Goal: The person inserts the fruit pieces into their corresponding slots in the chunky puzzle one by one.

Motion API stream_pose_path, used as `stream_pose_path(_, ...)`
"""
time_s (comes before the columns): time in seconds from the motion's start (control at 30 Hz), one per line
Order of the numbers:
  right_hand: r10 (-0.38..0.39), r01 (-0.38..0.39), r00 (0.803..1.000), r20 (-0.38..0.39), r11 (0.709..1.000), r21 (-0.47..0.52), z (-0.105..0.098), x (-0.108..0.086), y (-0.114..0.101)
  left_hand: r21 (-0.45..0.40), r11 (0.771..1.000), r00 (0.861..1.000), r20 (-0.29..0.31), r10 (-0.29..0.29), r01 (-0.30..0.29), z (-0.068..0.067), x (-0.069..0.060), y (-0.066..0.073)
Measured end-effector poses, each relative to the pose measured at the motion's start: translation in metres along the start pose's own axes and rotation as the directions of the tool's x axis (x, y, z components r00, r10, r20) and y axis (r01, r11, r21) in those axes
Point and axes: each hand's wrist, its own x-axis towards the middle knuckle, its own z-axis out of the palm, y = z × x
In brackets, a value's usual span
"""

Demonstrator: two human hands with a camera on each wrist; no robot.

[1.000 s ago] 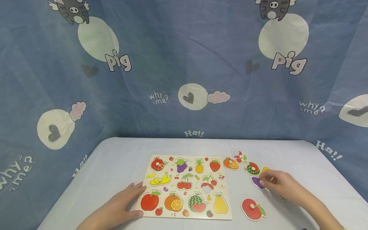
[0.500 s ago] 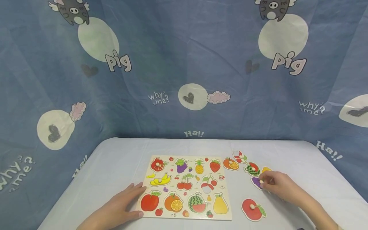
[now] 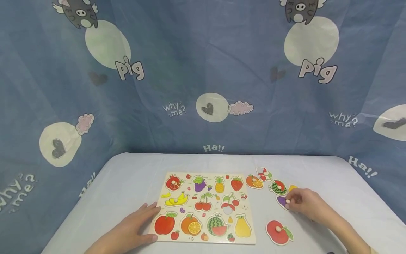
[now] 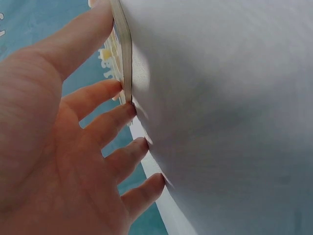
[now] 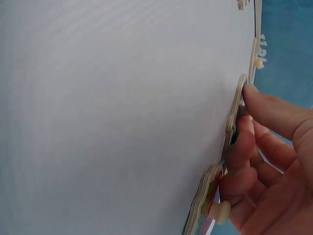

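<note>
In the head view the fruit puzzle board (image 3: 219, 221) lies flat on the white table. My left hand (image 3: 127, 229) rests at its left edge, fingers spread; the left wrist view shows that hand (image 4: 78, 132) with thumb and fingertips along the board's edge (image 4: 126, 54). To the right of the board, my right hand (image 3: 312, 208) pinches at the knob of the purple grape piece (image 3: 281, 201), which looks flat on the table. Seen from the right wrist, this hand (image 5: 274, 156) has its thumb at a piece's edge (image 5: 234, 107) and its other fingers curled, partly hiding the piece.
An orange piece (image 3: 254, 181), a cherry-like piece (image 3: 262, 173), a watermelon piece (image 3: 275, 188) and a yellow piece (image 3: 292, 187) lie near the grape piece. A red apple-like piece (image 3: 275, 233) is nearer the front. Blue printed cloth (image 3: 177, 134) hangs behind the table (image 3: 127, 187).
My right hand has shifted slightly left over the grape piece, whose knob now shows beside the fingertips. A piece under that hand is now hidden. My left hand has stayed in place.
</note>
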Motion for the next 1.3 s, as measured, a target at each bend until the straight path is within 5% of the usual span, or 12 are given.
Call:
stream_pose_path(0.87,-0.184,0.183,0.983,-0.007,0.982,-0.042,0.005,-0.001,-0.002,0.002,1.000,1.000,-0.006,0.005,-0.005,0.000,-0.001,0.000)
stream_pose_path(1.3,-0.167,0.165,0.985,-0.044,0.985,-0.046,0.007,-0.002,-0.014,0.014,1.000,1.000,-0.010,-0.005,0.005,0.001,-0.001,0.000)
